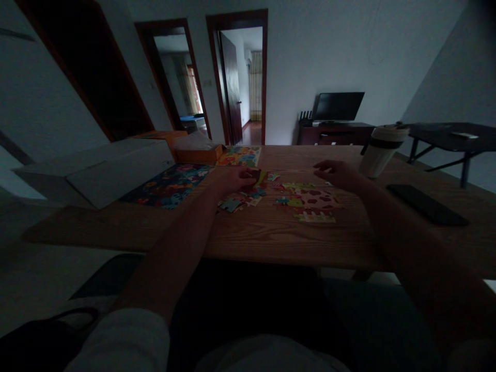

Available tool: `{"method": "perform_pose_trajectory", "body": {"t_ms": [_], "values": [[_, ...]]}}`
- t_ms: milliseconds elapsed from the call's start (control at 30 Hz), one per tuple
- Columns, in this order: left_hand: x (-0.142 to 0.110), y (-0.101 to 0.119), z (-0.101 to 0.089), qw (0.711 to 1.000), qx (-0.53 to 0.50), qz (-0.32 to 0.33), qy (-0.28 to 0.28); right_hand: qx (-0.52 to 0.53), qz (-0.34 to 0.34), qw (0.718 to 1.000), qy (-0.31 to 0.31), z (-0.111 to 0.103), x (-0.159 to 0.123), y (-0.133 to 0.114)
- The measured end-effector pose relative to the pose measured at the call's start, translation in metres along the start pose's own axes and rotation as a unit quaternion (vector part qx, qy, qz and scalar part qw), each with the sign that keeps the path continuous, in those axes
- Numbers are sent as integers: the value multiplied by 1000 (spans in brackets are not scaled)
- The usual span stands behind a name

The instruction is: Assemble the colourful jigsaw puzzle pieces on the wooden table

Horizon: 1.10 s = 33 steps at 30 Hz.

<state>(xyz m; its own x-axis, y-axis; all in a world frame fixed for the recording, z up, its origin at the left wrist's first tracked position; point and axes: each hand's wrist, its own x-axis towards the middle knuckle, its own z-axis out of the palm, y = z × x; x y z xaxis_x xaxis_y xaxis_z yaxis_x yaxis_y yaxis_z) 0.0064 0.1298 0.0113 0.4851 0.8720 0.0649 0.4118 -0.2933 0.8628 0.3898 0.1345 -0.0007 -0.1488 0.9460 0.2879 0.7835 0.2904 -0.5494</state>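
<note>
The left hand (236,178) is closed in a pinch on a puzzle piece (260,178); the right hand (336,173) is curled, fingertips lowered onto the wooden table (271,237), nothing seen held. Between and just below the hands the part-built puzzle (310,199) is spread. Two finished puzzle boards (170,185) are laid at left, one tumbler (382,150) and one phone (426,204) at right.
</note>
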Motion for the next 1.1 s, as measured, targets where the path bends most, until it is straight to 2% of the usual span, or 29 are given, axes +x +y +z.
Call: {"method": "perform_pose_trajectory", "body": {"t_ms": [100,200,300,500,600,733,900,1000,1100], "values": [[8,1,24,997,-62,35,-11,96,-57,991,-80,18,-13,-45],[11,1,42,997,-61,52,-23,176,-114,966,-149,35,-22,-72],[11,3,51,994,-54,70,-57,212,-151,948,-181,41,-24,-79],[5,13,55,998,-15,40,-47,229,-124,948,-185,38,-29,-82],[2,17,57,997,27,48,-52,232,-119,946,-195,36,-32,-87],[0,22,60,992,74,81,-61,215,-82,959,-165,25,-29,-80],[7,39,68,985,130,108,-23,228,-37,968,-98,-2,-20,-60],[16,55,81,991,77,107,12,195,-15,971,-139,-22,-24,-60],[25,71,105,994,-63,66,68,167,-14,964,-208,-40,-40,-64]]}}
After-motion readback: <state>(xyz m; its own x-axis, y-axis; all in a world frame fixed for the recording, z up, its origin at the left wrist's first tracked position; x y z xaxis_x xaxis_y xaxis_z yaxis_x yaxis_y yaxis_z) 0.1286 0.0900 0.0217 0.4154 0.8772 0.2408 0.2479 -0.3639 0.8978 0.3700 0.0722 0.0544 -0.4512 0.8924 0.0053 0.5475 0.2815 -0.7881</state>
